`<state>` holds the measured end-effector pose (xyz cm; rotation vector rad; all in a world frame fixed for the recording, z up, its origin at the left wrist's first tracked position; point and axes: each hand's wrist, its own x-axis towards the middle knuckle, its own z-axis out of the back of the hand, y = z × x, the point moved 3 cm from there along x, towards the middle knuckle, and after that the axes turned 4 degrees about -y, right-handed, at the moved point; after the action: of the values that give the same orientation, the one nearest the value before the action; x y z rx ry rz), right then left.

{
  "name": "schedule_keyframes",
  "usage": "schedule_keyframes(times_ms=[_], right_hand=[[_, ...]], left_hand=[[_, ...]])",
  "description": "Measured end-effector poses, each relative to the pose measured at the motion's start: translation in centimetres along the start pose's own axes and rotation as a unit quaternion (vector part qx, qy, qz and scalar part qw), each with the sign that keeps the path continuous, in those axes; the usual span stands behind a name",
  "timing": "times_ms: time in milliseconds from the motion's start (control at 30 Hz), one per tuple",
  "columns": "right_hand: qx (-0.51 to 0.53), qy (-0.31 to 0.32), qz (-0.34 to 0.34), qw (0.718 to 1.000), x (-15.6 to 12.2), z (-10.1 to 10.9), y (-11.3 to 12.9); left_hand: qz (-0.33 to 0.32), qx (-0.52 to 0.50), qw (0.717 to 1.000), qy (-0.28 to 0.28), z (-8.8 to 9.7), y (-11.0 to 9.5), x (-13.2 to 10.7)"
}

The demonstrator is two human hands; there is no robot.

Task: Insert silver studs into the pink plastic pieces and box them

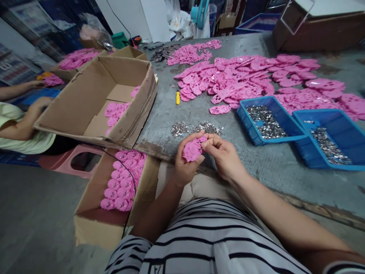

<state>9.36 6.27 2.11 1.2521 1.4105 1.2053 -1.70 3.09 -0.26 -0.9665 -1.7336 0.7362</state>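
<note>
My left hand (185, 163) is closed around a pink moulded plastic piece (192, 149) with a bumpy, rounded outline, held just over the table's front edge. At the right edge of that piece, the thumb and index finger of my right hand (224, 154) are pinched together on it. Whether a small part is also between those fingertips is hidden. Just beyond my hands lie two small heaps of shiny metal parts, a left heap (179, 129) and a right heap (209, 128).
Blue trays (256, 140) (310, 161) of metal parts stand at right. Behind them spread pink pieces (239, 78); a yellow-handled tool (178, 98) lies nearby. At left are a cardboard box (76, 99), a lower box (94, 228) of stacked pink pieces, and another person's arm (23, 123).
</note>
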Motion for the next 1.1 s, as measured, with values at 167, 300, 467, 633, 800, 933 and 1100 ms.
schedule_keyframes(times_ms=[167,300,467,633,800,933,1100], right_hand=[[0.025,-0.002,-0.029,0.999,-0.2,-0.2,-0.4],[0.037,-0.009,-0.038,0.999,-0.2,-0.4,-0.6],[0.038,-0.014,-0.026,0.999,-0.2,-0.6,-0.6],[0.052,-0.019,-0.021,0.998,-0.4,-0.8,-0.8],[0.055,-0.015,-0.020,0.998,-0.4,-0.8,-0.9],[0.051,-0.003,-0.026,0.998,-0.5,-0.7,-0.9],[0.044,-0.008,-0.026,0.999,-0.5,-0.6,-1.1]], left_hand=[[-0.017,0.004,1.000,0.003,0.2,-0.1,0.0],[-0.015,-0.009,1.000,0.002,0.2,-0.2,0.0],[-0.022,-0.007,1.000,-0.005,0.3,-0.3,0.0],[-0.007,0.009,1.000,-0.025,0.3,-0.3,0.0],[0.003,0.008,0.999,-0.037,0.2,-0.3,0.0],[0.007,0.017,0.999,-0.038,0.2,-0.1,-0.1],[0.012,0.024,0.999,-0.041,0.2,0.0,-0.1]])
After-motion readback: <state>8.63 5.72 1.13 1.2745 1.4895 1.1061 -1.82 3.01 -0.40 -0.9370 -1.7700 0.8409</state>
